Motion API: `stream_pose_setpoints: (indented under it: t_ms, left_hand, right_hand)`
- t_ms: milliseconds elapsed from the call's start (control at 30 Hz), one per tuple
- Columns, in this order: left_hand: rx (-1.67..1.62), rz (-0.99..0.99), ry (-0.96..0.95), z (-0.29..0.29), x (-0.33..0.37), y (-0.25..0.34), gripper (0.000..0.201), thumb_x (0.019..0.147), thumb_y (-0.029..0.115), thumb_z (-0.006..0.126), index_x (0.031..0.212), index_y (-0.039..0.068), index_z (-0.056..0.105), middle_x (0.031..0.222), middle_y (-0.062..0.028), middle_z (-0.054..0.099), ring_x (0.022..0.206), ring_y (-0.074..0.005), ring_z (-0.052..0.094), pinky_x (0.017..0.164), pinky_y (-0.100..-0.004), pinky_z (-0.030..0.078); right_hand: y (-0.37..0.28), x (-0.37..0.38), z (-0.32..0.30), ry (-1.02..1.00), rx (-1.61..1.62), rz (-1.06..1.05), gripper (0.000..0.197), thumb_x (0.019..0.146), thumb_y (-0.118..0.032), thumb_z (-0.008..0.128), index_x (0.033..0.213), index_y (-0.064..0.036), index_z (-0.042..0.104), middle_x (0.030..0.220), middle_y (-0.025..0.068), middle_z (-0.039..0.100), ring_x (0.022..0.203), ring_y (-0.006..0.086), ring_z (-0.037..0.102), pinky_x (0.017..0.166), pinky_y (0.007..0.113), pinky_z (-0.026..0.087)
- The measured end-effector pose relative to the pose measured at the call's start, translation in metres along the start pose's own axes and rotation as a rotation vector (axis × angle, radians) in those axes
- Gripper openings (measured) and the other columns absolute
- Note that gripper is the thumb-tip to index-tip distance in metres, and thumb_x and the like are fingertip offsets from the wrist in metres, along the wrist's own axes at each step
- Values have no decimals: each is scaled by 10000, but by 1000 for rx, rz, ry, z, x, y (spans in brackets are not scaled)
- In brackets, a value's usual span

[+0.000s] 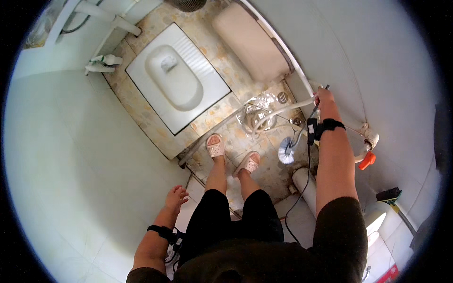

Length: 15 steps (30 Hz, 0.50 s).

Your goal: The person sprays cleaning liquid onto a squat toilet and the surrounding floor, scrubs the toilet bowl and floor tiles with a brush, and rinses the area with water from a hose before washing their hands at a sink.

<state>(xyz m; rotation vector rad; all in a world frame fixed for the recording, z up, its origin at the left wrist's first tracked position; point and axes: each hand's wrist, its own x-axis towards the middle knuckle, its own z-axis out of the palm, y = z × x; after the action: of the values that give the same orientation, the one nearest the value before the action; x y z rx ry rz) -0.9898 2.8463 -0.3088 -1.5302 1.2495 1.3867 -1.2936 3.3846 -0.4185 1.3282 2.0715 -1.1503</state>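
My right hand [324, 96] reaches forward along the right wall, its fingers wrapped round the dark handle of a toilet brush [286, 151]. The round head with white bristles hangs low, to the left of my forearm. A cream hose [279, 112] runs up beside the same hand; whether the fingers hold it too, I cannot tell. My left hand [175, 198] hangs by my left thigh with nothing in it, fingers loosely bent and apart. Ahead of my feet lies the white squat toilet [193, 104], set into the raised tiled floor.
A shiny see-through patch [246, 123], perhaps water or plastic, lies by the hose near a round drain [282, 97]. A beige bin-like box [252, 40] leans by the wall. An orange-handled valve [367, 160] and a floor brush [390, 194] are at right. A step edge [207, 137] crosses ahead of my sandals.
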Motion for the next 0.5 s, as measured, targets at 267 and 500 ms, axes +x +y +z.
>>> stream_pose_setpoints:
  t_ms: [267,500]
  left_hand:
    - [76,-9,-49,12,2,6,349,759,201,419,1068,55,348,878,-77,471,753,-166,476,625,-280,410]
    - [-16,142,-228,13,-33,53,317,748,183,433,1028,38,397,777,-55,486,663,-139,475,577,-244,403]
  right_hand:
    - [-2,-29,-7,111,352,-165,352,782,-320,389,839,10,498,754,78,499,648,149,475,603,260,382]
    - [-65,-229,26,140,-242,-699,350,778,-321,411,766,-2,553,752,115,549,705,175,485,691,278,375]
